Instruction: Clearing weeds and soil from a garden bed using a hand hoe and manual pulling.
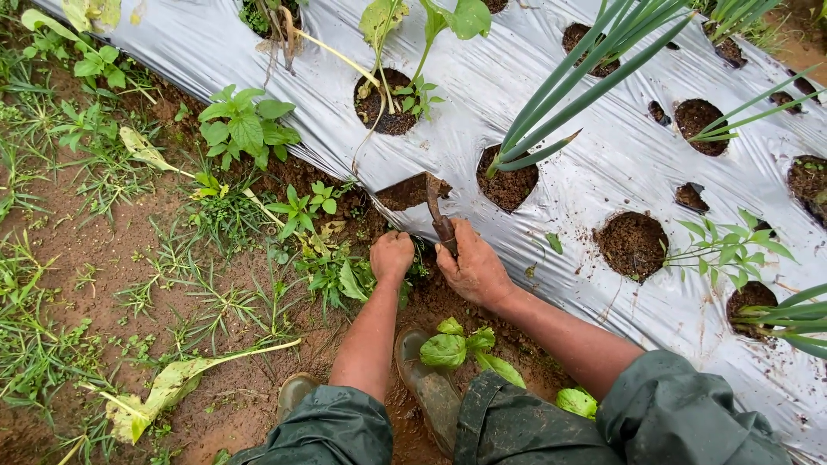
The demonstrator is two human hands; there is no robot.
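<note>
Gripping the stiff trowel [438, 215] by its handle, right hand [472, 269] clenched; left hand [392, 256] fisting limp weeds [345, 277] at 9 o'clock.

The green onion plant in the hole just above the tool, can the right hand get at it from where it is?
Probably yes. The right hand grips a small digging tool just below the green onion plant, and only bare plastic sheet lies between them.

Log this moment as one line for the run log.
left hand: fisted in weeds | right hand: gripping rusty curved hand tool | beside silver plastic mulch sheet
</note>
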